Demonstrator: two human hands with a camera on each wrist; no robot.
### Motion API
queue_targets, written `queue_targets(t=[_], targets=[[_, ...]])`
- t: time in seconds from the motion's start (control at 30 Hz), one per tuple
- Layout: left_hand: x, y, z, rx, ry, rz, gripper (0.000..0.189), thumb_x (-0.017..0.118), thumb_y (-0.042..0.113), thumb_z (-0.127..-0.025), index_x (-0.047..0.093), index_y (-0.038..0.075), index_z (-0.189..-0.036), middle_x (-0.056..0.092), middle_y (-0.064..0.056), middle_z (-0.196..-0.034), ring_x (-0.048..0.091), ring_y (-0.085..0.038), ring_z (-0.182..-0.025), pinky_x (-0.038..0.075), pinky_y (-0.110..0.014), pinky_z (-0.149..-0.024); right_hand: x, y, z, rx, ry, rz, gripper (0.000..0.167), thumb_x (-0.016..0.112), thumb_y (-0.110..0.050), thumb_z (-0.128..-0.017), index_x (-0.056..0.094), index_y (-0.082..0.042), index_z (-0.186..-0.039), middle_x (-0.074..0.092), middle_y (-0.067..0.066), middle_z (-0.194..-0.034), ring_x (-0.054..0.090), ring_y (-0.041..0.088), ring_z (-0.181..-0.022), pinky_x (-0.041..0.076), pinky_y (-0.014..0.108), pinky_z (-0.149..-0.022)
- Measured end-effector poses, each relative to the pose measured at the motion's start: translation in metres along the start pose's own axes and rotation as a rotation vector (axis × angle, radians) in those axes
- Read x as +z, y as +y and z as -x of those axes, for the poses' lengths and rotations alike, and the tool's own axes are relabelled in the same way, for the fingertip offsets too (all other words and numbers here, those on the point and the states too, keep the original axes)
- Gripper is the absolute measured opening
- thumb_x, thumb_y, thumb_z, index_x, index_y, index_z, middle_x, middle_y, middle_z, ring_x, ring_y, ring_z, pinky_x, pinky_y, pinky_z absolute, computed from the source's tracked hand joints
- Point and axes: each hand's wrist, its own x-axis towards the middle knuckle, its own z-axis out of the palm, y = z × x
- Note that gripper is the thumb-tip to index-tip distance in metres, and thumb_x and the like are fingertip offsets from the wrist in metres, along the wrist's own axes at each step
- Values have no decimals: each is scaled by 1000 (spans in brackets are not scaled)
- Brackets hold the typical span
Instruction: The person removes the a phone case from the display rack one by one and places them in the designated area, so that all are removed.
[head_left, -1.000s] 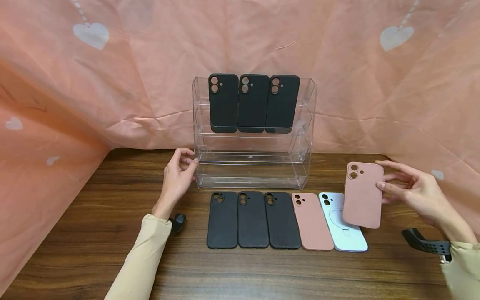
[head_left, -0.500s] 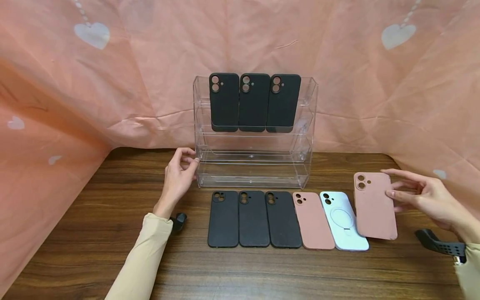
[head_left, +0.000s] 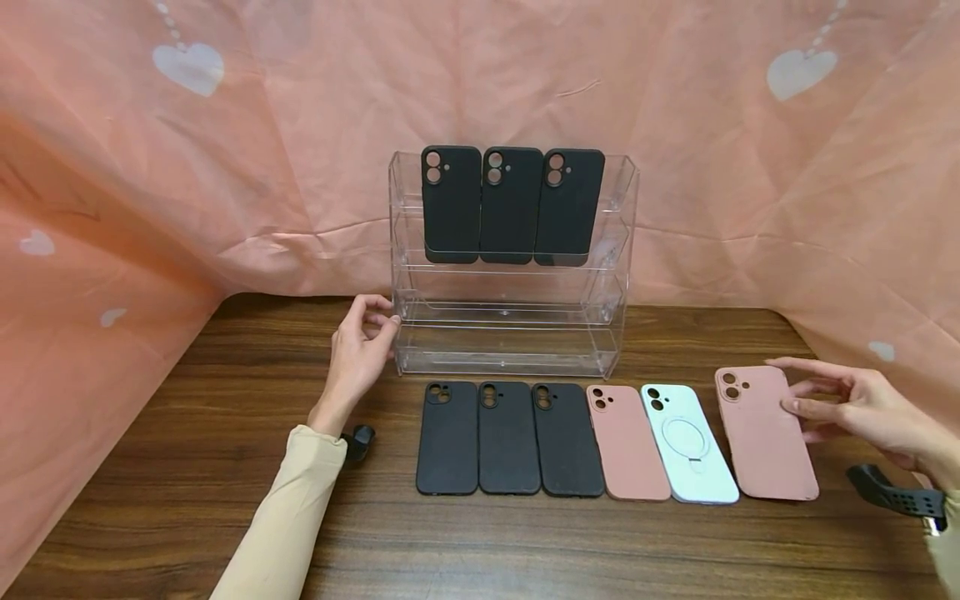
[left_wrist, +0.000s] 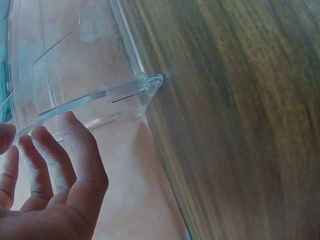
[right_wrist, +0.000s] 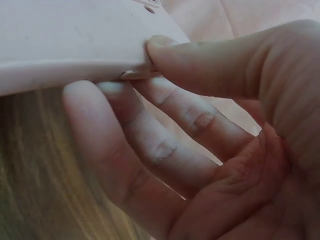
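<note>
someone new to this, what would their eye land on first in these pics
Probably the three black cases side by side at the top of the clear rack, dark against the peach cloth behind. Next might come the white case, bright and second from the right in the row in front. Then the pink case at that row's right end, its edge held in the right grip.

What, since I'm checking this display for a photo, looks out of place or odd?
Nothing looks spilled or plainly damaged. Below the clear rack, the leftmost black case has a squarer camera cutout than the other black cases. The white case also splits two pink cases, one held by the right hand.
</note>
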Motion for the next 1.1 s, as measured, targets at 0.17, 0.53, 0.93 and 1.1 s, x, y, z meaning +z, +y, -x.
queue_targets(t=[0.17,0.53,0.93,1.1], targets=[[0,-1,-1,-2,-3,-2,21,64,18,-98,61,12,-119,69,-15,-97,70,-22,-67,56,-23,-56,5,6,-4,-2,-2,31,64,57,12,-96,59,-35,-140,77,-9,-97,74,7,-80,63,35,-60],[0,-2,-1,-7,-1,-6,21,64,18,-98,61,12,-118,68,-13,-96,71,-22,-68,56,-22,-56,15,10,-13,58,-45,151,46,62,0,-99,66,-29,-134,76,-14,-98,68,3,-77,61,31,-59],[0,-1,-1,-7,-1,3,21,65,18,-98,61,13,-118,68,-11,-95,71,-25,-69,57,-24,-56,19,16,-15,108,-67,216,39,66,-7,-99,66,-24,-134,72,-19,-99,68,2,-80,62,33,-63],[0,-1,-1,-10,-1,6,21,65,19,-98,61,13,-118,68,-12,-95,72,-26,-70,57,-24,-56,23,13,-14,129,-57,248,38,68,-9,-97,66,-21,-133,70,-15,-96,66,2,-77,62,32,-62]])
